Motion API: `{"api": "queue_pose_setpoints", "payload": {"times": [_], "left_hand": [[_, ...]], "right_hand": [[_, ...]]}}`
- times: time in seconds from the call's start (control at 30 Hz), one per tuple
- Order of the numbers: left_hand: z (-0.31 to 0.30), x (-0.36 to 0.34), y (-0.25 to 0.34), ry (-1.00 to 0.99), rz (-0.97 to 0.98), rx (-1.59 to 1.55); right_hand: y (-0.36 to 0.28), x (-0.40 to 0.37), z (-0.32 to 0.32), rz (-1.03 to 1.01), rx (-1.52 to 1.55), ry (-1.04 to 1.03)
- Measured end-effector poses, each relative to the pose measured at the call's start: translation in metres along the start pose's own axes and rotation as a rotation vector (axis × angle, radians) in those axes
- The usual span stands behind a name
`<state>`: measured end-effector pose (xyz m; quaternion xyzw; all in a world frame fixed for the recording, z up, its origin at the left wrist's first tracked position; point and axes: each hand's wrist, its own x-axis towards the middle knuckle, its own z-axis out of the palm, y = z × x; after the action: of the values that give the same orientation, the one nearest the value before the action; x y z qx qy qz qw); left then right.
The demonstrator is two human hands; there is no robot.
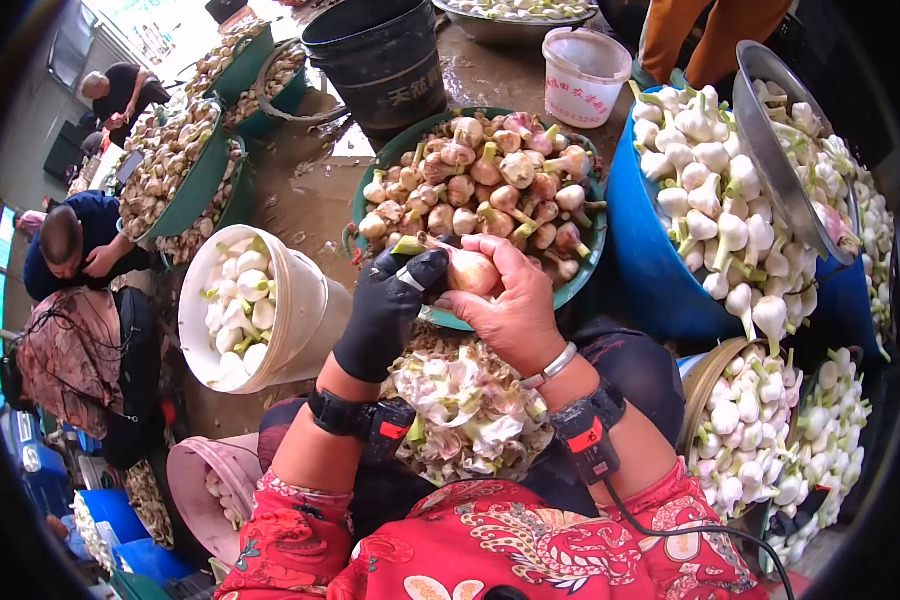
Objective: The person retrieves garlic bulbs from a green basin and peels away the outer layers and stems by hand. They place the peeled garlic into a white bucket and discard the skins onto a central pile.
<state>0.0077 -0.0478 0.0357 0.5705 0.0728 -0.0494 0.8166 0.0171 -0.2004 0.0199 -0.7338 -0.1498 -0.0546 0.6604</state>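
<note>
While the gloved left hand [385, 315] pinched the garlic bulb [473, 272] and the right hand [515, 315] cupped it, both grips clenched on it above the green basin [582, 283], loose skin might have torn, dropping it into the peelings [470, 410].

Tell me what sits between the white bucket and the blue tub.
Head view: a green basin of unpeeled garlic; before it, the left hand and right hand grip one bulb.
</note>
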Motion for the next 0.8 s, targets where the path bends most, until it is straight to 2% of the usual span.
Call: {"api": "queue_pose_setpoints", "payload": {"times": [0.03, 0.1, 0.17, 0.3, 0.33, 0.4, 0.43, 0.5, 0.53, 0.57, 0.63, 0.7, 0.73, 0.77, 0.8], "left_hand": [[-0.002, -0.001, 0.000, 0.001, 0.001, -0.004], [-0.003, -0.004, 0.003, 0.022, 0.034, 0.054], [-0.006, -0.006, 0.003, 0.014, -0.008, 0.019], [-0.012, -0.009, 0.012, 0.008, -0.065, 0.016], [-0.014, -0.011, 0.016, 0.008, -0.064, 0.019], [-0.018, -0.013, 0.023, -0.177, 0.284, 0.660], [-0.015, -0.014, 0.024, -0.175, 0.282, 0.661], [-0.007, -0.014, 0.023, -0.040, -0.014, 0.122], [-0.008, -0.015, 0.023, -0.036, -0.012, 0.122], [-0.011, -0.015, 0.022, -0.031, -0.064, 0.105], [-0.016, -0.015, 0.018, -0.027, -0.122, 0.087], [-0.023, -0.015, 0.011, -0.070, -0.016, 0.320], [-0.027, -0.014, 0.006, -0.070, -0.020, 0.316], [-0.032, -0.014, 0.001, -0.034, 0.080, 0.468], [-0.035, -0.013, -0.004, 0.001, 0.182, 0.621]], "right_hand": [[-0.001, 0.000, 0.001, -0.050, -0.041, 0.001], [0.000, 0.000, 0.003, -0.001, 0.000, -0.035], [0.003, 0.001, 0.004, 0.364, 0.515, -0.074], [-0.002, 0.006, 0.001, 0.427, 0.576, -0.141], [-0.002, 0.006, 0.001, 0.425, 0.579, -0.141], [-0.001, 0.006, 0.002, 0.369, 0.488, -0.140], [-0.001, 0.005, 0.003, 0.371, 0.490, -0.141], [0.003, 0.001, 0.008, 0.250, 0.307, -0.172], [0.016, -0.001, 0.014, 0.166, 0.343, -0.177], [0.016, -0.002, 0.017, 0.166, 0.343, -0.180], [0.017, -0.006, 0.020, 0.104, 0.228, -0.111], [0.017, -0.008, 0.022, 0.070, 0.196, -0.098], [0.016, -0.008, 0.021, 0.227, 0.311, -0.120], [0.011, -0.008, 0.019, 0.386, 0.427, -0.141], [0.001, -0.006, 0.014, 0.648, 0.682, -0.162]]}}
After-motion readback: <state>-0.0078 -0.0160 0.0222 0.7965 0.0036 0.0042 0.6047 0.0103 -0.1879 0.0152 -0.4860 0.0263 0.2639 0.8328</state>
